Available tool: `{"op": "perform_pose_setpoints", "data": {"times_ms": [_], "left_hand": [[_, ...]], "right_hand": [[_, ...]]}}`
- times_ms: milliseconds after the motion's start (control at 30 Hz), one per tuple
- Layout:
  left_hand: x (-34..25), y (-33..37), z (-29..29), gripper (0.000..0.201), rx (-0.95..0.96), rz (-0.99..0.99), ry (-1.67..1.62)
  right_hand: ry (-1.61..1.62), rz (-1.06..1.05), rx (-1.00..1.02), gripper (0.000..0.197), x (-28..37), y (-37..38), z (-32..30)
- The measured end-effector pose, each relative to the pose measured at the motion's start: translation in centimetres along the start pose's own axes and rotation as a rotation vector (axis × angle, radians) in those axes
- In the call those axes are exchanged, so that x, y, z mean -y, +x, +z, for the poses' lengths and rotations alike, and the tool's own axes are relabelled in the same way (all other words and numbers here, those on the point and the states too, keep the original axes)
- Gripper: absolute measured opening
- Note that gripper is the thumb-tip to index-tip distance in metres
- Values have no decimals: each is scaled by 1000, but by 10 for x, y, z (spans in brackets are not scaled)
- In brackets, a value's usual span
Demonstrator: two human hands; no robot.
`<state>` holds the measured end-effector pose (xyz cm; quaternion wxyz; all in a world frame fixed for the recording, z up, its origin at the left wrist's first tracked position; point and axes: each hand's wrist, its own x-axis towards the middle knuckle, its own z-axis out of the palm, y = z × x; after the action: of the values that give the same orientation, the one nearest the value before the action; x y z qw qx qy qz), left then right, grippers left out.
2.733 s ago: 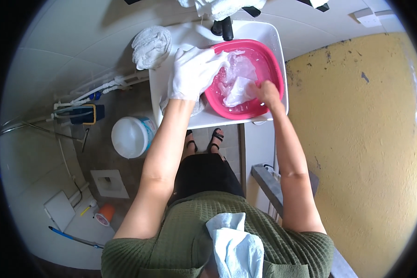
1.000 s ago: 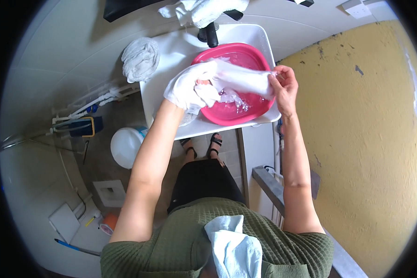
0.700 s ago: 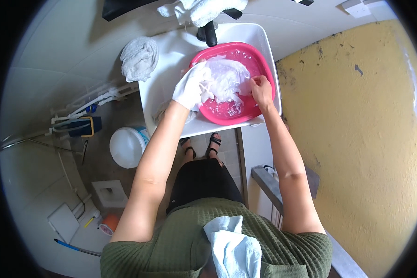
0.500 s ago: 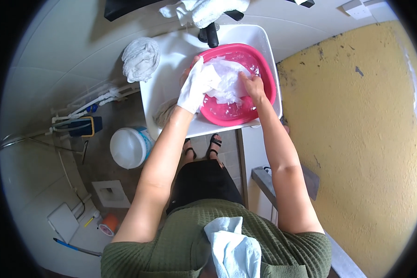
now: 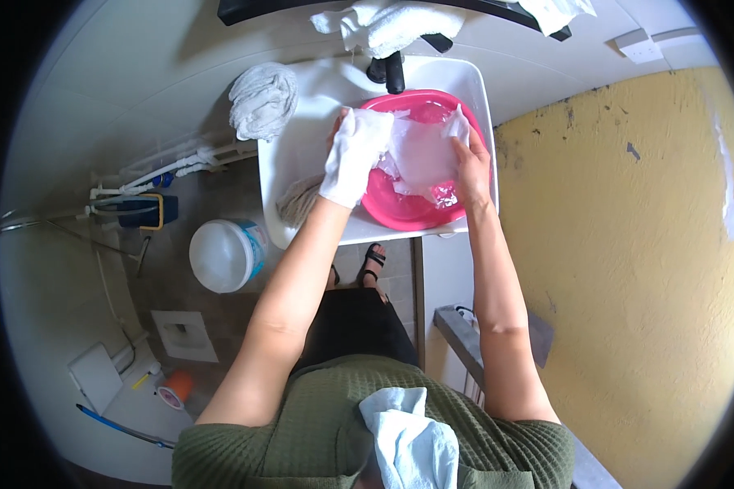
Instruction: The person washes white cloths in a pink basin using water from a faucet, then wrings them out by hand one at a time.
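Observation:
A thin, wet white cloth (image 5: 422, 153) is stretched between my hands above a pink basin (image 5: 408, 223). Part of the cloth is wrapped over the back and wrist of my left hand (image 5: 354, 155), and only some of its fingers show at the far left side, closed on the fabric. My right hand (image 5: 475, 169) pinches the cloth's other side near the basin's right rim, with a corner sticking up above the thumb. Water glints in the basin, which stands in a white sink (image 5: 308, 104) under a black tap (image 5: 394, 73).
A bundled grey cloth (image 5: 263, 101) lies on the sink's far left corner, and a beige one (image 5: 300, 200) is in its near left part. White towels (image 5: 404, 28) hang behind the tap. A white bucket (image 5: 222, 256) stands on the floor at left; a yellow wall (image 5: 620, 244) is at right.
My right hand has moved right and lifted its side of the cloth, spreading it flatter between my hands. The view has shifted slightly.

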<state>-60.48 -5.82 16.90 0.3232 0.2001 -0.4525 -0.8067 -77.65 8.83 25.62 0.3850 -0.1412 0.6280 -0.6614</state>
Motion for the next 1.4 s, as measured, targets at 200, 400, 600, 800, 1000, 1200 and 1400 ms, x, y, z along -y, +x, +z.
{"op": "perform_pose_setpoints", "data": {"times_ms": [200, 400, 600, 800, 1000, 1200, 1400], "left_hand": [[21, 18, 11, 14, 241, 130, -513], [-33, -2, 95, 46, -441, 135, -135], [-26, -3, 95, 40, -438, 303, 224], [-23, -8, 94, 39, -395, 256, 228], [-10, -3, 93, 46, -350, 298, -16], [-13, -5, 101, 44, -258, 104, -481], [-19, -5, 101, 38, -412, 109, -362]], "right_hand": [[-169, -41, 127, 43, 31, -21, 35], [-730, -231, 107, 46, 61, -38, 35], [-1032, -522, 210, 45, 58, -47, 79], [-1132, -502, 218, 46, 47, -51, 83], [-1192, -422, 311, 48, 57, -52, 87], [-1354, -333, 331, 51, 65, -53, 86], [-1149, -415, 247, 42, 82, -76, 88]]}}
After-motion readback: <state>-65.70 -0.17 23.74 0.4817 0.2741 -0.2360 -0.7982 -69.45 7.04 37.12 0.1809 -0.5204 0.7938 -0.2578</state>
